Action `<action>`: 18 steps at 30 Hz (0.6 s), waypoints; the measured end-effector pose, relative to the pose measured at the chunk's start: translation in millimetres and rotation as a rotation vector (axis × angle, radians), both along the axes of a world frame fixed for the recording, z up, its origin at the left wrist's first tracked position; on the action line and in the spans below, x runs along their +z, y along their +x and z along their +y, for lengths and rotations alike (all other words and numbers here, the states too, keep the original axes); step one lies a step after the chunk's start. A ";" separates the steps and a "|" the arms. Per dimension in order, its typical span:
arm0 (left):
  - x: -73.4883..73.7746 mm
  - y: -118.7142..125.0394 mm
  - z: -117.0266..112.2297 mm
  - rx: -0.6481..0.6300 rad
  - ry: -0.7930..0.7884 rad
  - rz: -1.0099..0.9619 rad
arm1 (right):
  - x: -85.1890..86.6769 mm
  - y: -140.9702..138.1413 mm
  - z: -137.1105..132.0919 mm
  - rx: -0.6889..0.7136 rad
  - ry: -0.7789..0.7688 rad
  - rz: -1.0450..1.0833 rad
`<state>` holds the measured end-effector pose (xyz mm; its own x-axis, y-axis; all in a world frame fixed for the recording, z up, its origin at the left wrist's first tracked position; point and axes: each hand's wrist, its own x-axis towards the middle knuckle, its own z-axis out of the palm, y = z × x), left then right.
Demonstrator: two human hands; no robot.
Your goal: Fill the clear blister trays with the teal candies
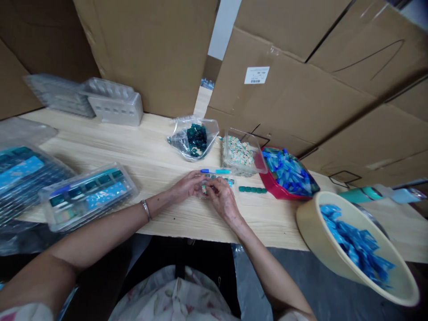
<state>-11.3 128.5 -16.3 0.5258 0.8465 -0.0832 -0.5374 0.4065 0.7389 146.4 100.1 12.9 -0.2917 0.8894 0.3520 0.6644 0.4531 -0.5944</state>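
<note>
Far L: stacked clear trays (pixel 117 113) on the table (pixel 154 142). Near L: a pile of packed trays (pixel 20 178), then one more packed tray (pixel 90 196), w/ blue pen, dk green row, pale pcs & blue packet; these look done. Its long axis slants, near L to far R.

Mid: the work tray (pixel 234 177) lies on the table betw. & under the hands, long axis approx L-R, along the near edge. Pen (pixel 216 171) on its far side, dk blue end L, lt blue end R. L hand (pixel 190 186) at the tray's L end, fingers bent round there; can't tell if it's clamped or just steadying. R hand (pixel 220 194) over the tray, thumb & fingertips pinched on a small pale pc (pixel 204 189).

Judging by the packed one, work tray's approx part-done: pen in, some blue stuff at R, pale pcs under way. Exact fill hidden by hands. Green row (pixel 253 189) sits on the table just R of it, long axis L-R, so prob. left to do.

Far side, L to R: bag (pixel 180 142) of dk green pcs, box (pixel 242 170) of pale pcs, red bin (pixel 272 185) of blue pcs. All have plenty left. Near R: tub (pixel 302 214) of blue packets.
</note>
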 end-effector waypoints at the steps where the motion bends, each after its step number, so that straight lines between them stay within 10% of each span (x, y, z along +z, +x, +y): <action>1: 0.1 0.0 0.0 -0.003 -0.001 0.004 | -1.9 -0.5 0.0 -0.023 0.000 0.013; 18: -1.9 2.0 -0.6 -0.001 -0.012 0.095 | -3.3 -9.0 -4.6 -0.100 -0.049 -0.110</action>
<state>-9.3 127.9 -18.1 0.5162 0.8445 -0.1424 -0.4649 0.4160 0.7816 137.4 95.6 9.7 -0.2356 0.9310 0.2788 0.7666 0.3543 -0.5355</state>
